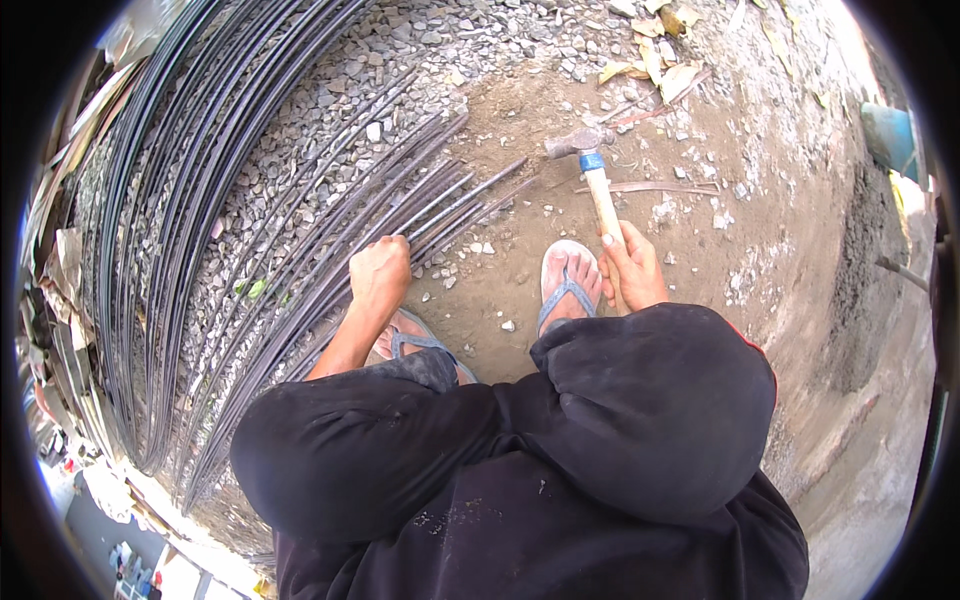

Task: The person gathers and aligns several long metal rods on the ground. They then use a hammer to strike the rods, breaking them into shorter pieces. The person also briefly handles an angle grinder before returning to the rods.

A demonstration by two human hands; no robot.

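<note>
My right hand point(634, 268) is wrapped round the pale wooden handle of a hammer point(603, 200). Its rusty metal head points away from me, with a blue band just below it. To the left, my left hand point(380, 268) is closed at the near bundle of steel rods point(345, 235). One grey steel rod point(470, 192) runs out of the fist toward the far right, its end just above the dirt. The fingers' undersides are hidden. Several other rods lie beside and beneath that hand.
A larger bundle of long bent rods point(190, 130) curves along the left over grey gravel point(400, 40). My sandalled feet point(568, 285) stand on dirt. A flat rusty strip point(650, 187), dry leaves point(655, 70) and a blue container point(888, 137) lie farther right.
</note>
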